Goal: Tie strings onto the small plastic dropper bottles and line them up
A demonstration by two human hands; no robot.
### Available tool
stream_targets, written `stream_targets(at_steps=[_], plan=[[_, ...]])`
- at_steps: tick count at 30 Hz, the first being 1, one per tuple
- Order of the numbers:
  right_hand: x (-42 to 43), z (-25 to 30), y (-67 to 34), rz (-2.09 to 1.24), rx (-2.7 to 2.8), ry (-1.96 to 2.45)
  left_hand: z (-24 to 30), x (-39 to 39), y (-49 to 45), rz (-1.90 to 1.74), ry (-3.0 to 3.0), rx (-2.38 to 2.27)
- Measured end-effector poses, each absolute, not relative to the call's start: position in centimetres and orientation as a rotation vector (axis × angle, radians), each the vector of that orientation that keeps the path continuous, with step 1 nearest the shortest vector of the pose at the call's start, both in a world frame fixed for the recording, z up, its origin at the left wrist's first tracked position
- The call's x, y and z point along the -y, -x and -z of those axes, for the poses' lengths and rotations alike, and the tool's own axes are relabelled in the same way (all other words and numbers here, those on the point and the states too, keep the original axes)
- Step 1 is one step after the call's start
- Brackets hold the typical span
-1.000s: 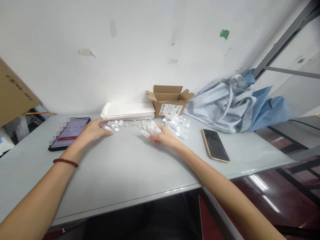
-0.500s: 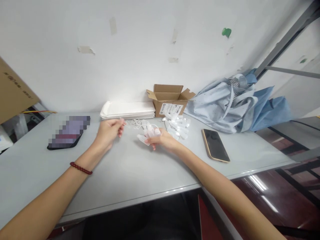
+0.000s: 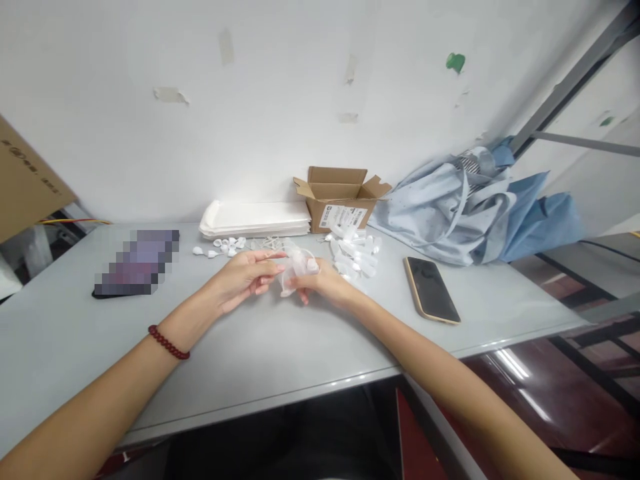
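Right grip (image 3: 327, 280) around pieces (image 3: 296, 264); open carton (image 3: 345, 204)

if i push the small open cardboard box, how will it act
The cardboard box is probably light, given its thin card, though its contents are hidden. Its open flaps would likely bend if grabbed. Its boxy shape makes rolling unlikely.

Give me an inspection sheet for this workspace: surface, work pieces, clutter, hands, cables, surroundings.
Surface: grey tabletop, glossy front edge.
Job's things: translucent pieces in hand; small white parts and a translucent pile on the tabletop.
Clutter: gold-edged phone right, pixelated phone left, white stack, open cardboard box.
Hands: right hand grips the translucent pieces; left hand meets them, its hold unclear.
Cables: red-yellow wires far left; dark cable far right.
Surroundings: wall with tape scraps, blue fabric, metal frame.
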State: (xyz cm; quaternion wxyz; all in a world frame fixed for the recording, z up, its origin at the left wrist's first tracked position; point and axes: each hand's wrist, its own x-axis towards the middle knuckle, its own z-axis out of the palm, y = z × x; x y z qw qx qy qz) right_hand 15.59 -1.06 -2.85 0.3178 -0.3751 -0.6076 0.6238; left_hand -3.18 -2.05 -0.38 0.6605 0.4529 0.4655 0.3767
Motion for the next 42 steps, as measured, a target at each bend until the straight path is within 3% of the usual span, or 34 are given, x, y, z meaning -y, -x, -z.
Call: stream_targets(at_steps=[6, 14, 18, 25, 33, 39, 42], plan=[[1.2, 3.3, -15.1, -1.674, 1.627, 1.018, 0.7, 2.1, 3.1, -0.866, -1.166, -1.095], [1.6, 3.5, -14.7, -1.024, 1.931, 1.225, 1.9, 2.4, 1.8, -1.063, -1.353, -1.132], [1.5, 3.7, -14.7, -0.850, 2.040, 1.317, 1.7, 2.4, 1.7, -1.164, -1.352, -1.085], [1.5, 4.0, -14.6, -0.748, 2.089, 1.352, 1.8, 2.4, 1.8, -1.143, -1.180, -0.964], [1.6, 4.5, -14.4, -0.966, 1.921, 1.134, 0.6, 2.4, 2.1, -1.096, -0.923, -0.749], [1.1, 3.8, -14.9, -0.667, 1.951, 1.293, 0.0, 1.3, 4.0, -1.278, -0.922, -0.830], [1.1, 3.8, -15.3, -0.586, 1.989, 1.345, -0.1, 1.6, 3.9, -1.170, -1.034, -0.877]])
